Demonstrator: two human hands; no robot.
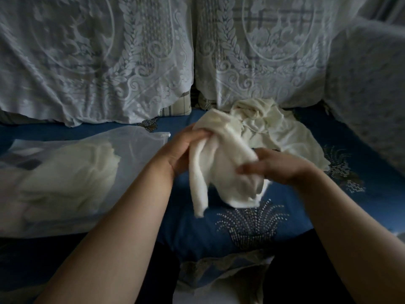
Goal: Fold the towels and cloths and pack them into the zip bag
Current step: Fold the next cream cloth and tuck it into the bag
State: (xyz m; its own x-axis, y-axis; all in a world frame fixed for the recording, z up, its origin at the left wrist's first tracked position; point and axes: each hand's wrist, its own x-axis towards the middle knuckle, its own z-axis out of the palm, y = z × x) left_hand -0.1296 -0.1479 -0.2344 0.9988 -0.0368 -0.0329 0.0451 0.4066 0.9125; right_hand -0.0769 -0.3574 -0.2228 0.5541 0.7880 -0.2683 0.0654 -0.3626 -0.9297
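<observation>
A cream cloth [221,163] hangs crumpled between both hands above the blue sofa seat [291,205]. My left hand [182,150] grips its upper left edge. My right hand [278,166] holds its right side, fingers blurred by motion. Behind it, a loose pile of cream cloths [271,126] lies against the backrest. On the left lies a translucent white zip bag [65,178] with folded cream cloths showing through it.
Two lace-covered back cushions [96,58] stand behind the seat. A lace-draped armrest [368,88] rises on the right. A strip of lace trim [223,268] hangs over the seat's front edge.
</observation>
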